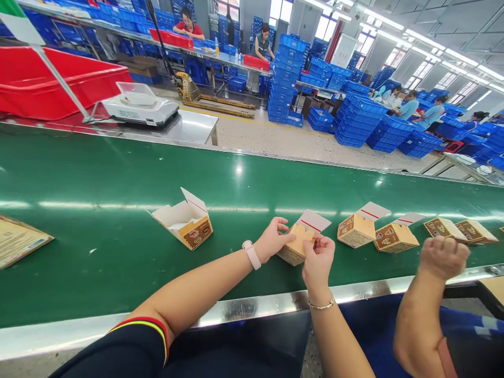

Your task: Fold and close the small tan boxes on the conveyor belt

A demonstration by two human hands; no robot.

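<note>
My left hand point(271, 239) and my right hand point(318, 260) both grip a small tan carton point(296, 245) resting on the green conveyor belt point(118, 178) near its front edge. The carton's white lid flap point(314, 221) with a red stripe stands up open. An open carton point(184, 223) with white contents lies to the left of my hands. To the right sit two more cartons with raised flaps point(356, 229) point(395, 237) and two closed ones point(444, 228) point(475, 231).
A co-worker's fist point(444, 257) and forearm hover at the right above the belt's metal rim point(255, 304). A flat cardboard sheet point(18, 240) lies at far left. Beyond the belt stand a scale point(139, 105), a red bin point(47, 84), blue crate stacks point(356, 118) and several people.
</note>
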